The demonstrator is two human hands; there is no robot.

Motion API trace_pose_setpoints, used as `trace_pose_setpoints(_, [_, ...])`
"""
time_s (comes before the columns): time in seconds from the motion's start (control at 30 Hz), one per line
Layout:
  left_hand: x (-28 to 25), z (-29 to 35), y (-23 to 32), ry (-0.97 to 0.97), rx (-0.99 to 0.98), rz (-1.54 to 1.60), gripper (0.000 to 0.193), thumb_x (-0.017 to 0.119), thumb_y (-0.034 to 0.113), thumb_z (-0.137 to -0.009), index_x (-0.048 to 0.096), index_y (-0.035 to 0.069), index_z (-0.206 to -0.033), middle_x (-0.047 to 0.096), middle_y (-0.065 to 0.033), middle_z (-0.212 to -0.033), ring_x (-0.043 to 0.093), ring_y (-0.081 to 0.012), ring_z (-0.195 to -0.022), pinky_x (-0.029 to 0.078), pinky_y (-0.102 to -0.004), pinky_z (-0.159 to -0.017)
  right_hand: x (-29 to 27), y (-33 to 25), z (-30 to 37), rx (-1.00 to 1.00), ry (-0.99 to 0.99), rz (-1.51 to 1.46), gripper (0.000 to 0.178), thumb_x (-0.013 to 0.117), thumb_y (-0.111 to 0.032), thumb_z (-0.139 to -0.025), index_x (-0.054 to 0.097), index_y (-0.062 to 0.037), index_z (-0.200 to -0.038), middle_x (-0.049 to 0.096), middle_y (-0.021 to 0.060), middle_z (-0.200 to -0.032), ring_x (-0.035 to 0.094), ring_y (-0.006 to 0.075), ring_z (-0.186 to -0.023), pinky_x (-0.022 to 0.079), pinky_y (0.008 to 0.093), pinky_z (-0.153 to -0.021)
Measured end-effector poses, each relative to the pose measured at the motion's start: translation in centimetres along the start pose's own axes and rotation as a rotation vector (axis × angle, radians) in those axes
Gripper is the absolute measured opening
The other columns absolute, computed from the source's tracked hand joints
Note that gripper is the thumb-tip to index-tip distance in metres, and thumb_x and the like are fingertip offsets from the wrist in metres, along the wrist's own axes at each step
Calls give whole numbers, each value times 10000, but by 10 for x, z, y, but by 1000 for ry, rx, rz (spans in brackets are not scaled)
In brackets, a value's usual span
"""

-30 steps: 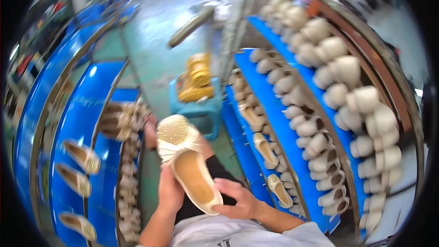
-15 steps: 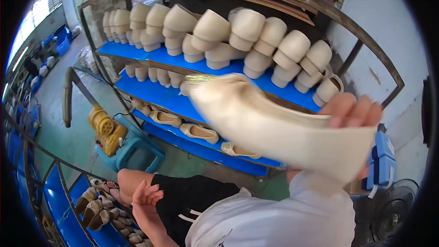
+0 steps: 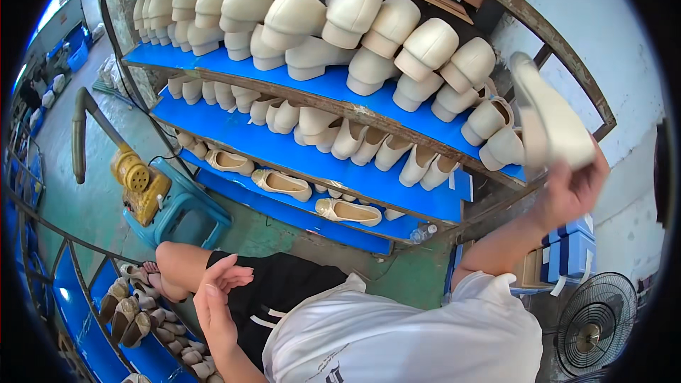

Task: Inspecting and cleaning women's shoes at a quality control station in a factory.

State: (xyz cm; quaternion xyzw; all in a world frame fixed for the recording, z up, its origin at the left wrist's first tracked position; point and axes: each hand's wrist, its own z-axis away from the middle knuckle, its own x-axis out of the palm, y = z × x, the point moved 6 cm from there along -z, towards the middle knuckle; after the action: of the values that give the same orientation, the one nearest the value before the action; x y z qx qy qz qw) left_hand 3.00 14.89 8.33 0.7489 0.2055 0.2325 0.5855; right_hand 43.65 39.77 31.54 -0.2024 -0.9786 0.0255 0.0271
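Observation:
My right hand [image 3: 573, 191] is raised at the right end of the blue rack [image 3: 369, 92] and grips a cream flat shoe [image 3: 550, 117] by its heel end, sole side toward me. The shoe sits just right of the last cream heeled shoes [image 3: 489, 131] on the upper shelf. My left hand [image 3: 216, 298] hangs empty over my lap, fingers spread, close to my bent knee [image 3: 174, 259]. Cream heeled shoes fill the two upper shelves; three flat shoes [image 3: 284, 183] lie on the lower shelf.
A yellow machine [image 3: 138, 177] stands on a blue plastic stool [image 3: 181, 216] on the green floor. A second blue rack [image 3: 106, 312] with brown shoes is at lower left. Blue boxes [image 3: 571, 248] and a floor fan [image 3: 596, 323] stand at right.
My view has swung further right along the rack. My right hand has carried the cream shoe from the middle out to the rack's right end. My left hand stays low and empty.

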Motion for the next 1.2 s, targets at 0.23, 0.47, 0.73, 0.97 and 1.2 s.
trace_pose_setpoints(0.23, [-42, 10, -9, 148, -97, -12, 541, 436, 383, -1146, 639, -69, -1364, 762, -157, -1117, 720, -203, -1022, 554, -344, -946, 79, 68, 7, 151, -292, 565, 549, 823, -272, -943, 636, -8, -1386, 634, 201, -1378, 612, 298, -1235, 541, 447, -1040])
trace_pose_setpoints(0.47, [-184, 60, -93, 699, -59, 465, 422, 472, 309, -1142, 633, -21, -1351, 741, -132, -1168, 728, -203, -1025, 573, -338, -928, 185, -58, 82, -290, -35, -452, 251, 745, 36, -953, 626, 105, -1163, 704, 270, -1118, 706, 379, -1086, 579, 472, -997])
trace_pose_setpoints(0.73, [-391, 151, -279, 1460, -120, 1006, 333, 590, 231, -1066, 573, -47, -1248, 699, -239, -1236, 701, -332, -1114, 604, -424, -978, 328, -216, 210, -147, -863, -694, 449, 723, 52, -913, 579, 20, -1337, 557, 223, -1415, 588, 341, -1255, 497, 426, -1058])
trace_pose_setpoints(0.97, [-491, 167, -348, 1724, 16, 976, 424, 765, 285, -970, 549, -1, -1197, 609, -142, -1160, 622, -259, -1073, 578, -396, -916, 364, -267, 267, -147, -1209, -860, 301, 726, 54, -873, 684, -7, -1165, 590, 212, -1397, 630, 340, -1161, 512, 435, -996])
trace_pose_setpoints(1.2, [-508, 202, -330, 1795, 67, 969, 458, 784, 512, -951, 592, 114, -829, 553, -7, -699, 548, -149, -665, 516, -284, -647, 389, -276, 289, -53, -1300, -916, 264, 723, 86, -858, 696, 2, -1107, 622, 194, -1348, 668, 270, -961, 546, 377, -891])
